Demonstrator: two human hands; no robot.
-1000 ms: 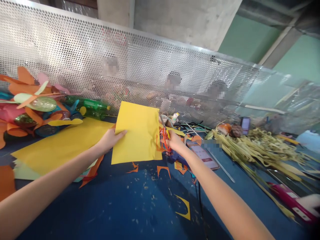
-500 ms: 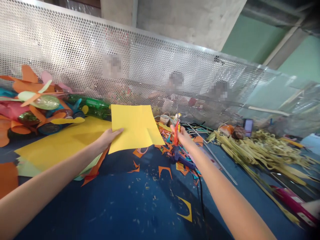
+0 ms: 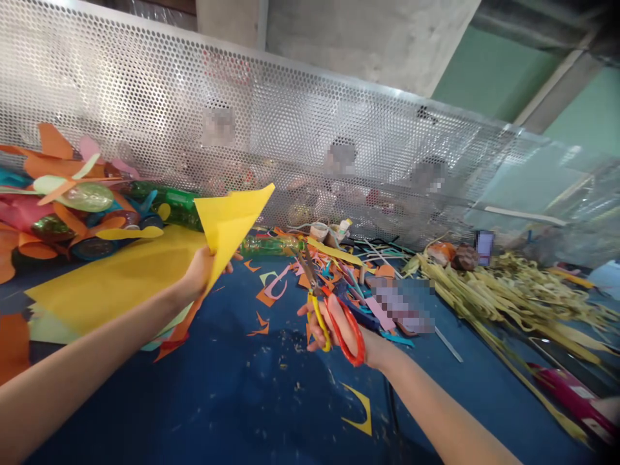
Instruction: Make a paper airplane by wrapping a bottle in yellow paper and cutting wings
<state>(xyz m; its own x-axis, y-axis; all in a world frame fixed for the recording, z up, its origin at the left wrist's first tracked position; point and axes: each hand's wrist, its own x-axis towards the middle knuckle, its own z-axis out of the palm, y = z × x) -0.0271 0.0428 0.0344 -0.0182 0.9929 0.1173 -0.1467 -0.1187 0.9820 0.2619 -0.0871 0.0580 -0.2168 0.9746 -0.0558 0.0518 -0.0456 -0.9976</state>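
Observation:
My left hand (image 3: pixel 202 274) grips a sheet of yellow paper (image 3: pixel 227 219) by its lower edge, holding it up off the table; the sheet tilts and its far corner points to the upper right. In my right hand (image 3: pixel 334 326) is a pair of scissors (image 3: pixel 317 290) with one red and one yellow handle loop, fingers through the loops. The blades point away from me, apart from the paper, above a heap of coloured paper scraps (image 3: pixel 334 271). A larger yellow sheet (image 3: pixel 121 278) lies under my left forearm.
Plastic bottles with paper petals (image 3: pixel 92 197) are piled at the left. A green bottle (image 3: pixel 276 245) lies before the perforated metal screen (image 3: pixel 290 142). Dried husk strips (image 3: pixel 484 290) and a magenta tool (image 3: pixel 571 391) are at the right. A yellow offcut (image 3: pixel 361 413) lies near me.
My right hand has come down toward me, and the scissors now show clearly, pointing away. The yellow sheet has turned and tilted in my left hand, uncovering the green bottle behind it.

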